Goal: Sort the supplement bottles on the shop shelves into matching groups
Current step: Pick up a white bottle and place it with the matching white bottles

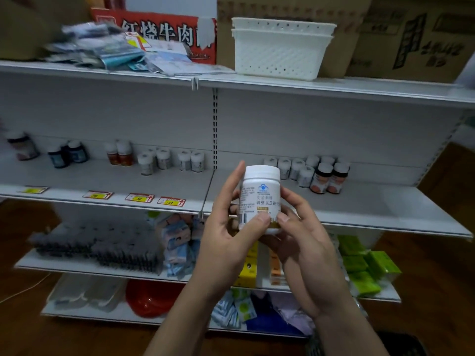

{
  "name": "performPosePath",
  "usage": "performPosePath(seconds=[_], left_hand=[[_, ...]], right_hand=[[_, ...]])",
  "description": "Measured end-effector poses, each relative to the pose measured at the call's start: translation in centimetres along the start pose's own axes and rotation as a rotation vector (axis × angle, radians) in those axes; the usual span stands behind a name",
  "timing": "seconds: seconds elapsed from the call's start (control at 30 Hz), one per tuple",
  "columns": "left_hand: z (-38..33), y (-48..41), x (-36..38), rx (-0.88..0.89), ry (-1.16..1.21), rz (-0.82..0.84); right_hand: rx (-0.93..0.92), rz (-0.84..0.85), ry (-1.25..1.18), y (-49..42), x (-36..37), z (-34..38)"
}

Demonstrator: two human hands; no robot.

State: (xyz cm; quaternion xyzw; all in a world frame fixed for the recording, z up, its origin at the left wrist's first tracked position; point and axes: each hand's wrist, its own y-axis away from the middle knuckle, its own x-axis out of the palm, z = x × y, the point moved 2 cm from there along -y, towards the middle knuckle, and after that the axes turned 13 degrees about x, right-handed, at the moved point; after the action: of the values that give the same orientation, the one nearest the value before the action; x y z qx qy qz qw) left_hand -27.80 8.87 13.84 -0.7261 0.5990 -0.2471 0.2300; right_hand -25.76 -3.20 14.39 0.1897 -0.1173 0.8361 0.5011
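Observation:
Both hands hold one white supplement bottle [259, 196] upright in front of the middle shelf [359, 209], label toward me. My left hand [226, 227] grips its left side, thumb on the lower label. My right hand [300, 227] grips its right side and base. On the shelf behind stand several white bottles [295, 168] beside two dark bottles with orange labels [329, 178] on the right. To the left are more white bottles [169, 160], two orange bottles [119, 152], two dark blue bottles [66, 154] and one dark jar [23, 146].
Two stacked white baskets [280, 47], loose packets [115, 50] and cardboard boxes [406, 37] fill the top shelf. Price tags [138, 197] line the middle shelf's front edge. Lower shelves hold combs [97, 247], blue packets [177, 242], green packs [365, 265] and a red item [151, 296].

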Motion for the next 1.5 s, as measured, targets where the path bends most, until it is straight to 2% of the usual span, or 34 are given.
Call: performPosePath(seconds=[0.3, 0.37, 0.47, 0.8, 1.0, 1.1, 1.4, 1.5], left_hand=[[0.2, -0.8, 3.4, 0.029, -0.059, 0.064], [0.7, -1.3, 3.9, -0.017, 0.022, 0.072], [1.5, -1.8, 4.7, -0.092, 0.114, 0.105], [2.3, -3.2, 7.4, -0.112, 0.098, 0.097], [1.8, -4.0, 9.1, 0.001, -0.057, 0.043], [2.0, -4.1, 10.1, 0.019, -0.1, 0.068], [4.2, -4.2, 12.1, -0.034, -0.145, 0.052], [5.5, -3.6, 11.9, -0.078, -0.203, 0.024]], right_hand=[[-0.015, -0.013, -0.06, 0.7, -2.7, 1.8], [-0.076, -0.095, 0.029, 0.8, -3.2, 2.3], [-0.26, -0.287, 0.303, 0.8, -3.8, 3.3], [-0.313, -0.306, 0.37, 0.2, -6.2, 4.9], [-0.165, -0.132, 0.051, -0.8, -8.6, 4.8], [-0.135, -0.106, -0.026, -1.0, -9.6, 5.0], [-0.065, -0.101, -0.102, -1.9, -12.8, 4.2], [-0.015, -0.126, -0.047, -3.0, -13.6, 2.9]])
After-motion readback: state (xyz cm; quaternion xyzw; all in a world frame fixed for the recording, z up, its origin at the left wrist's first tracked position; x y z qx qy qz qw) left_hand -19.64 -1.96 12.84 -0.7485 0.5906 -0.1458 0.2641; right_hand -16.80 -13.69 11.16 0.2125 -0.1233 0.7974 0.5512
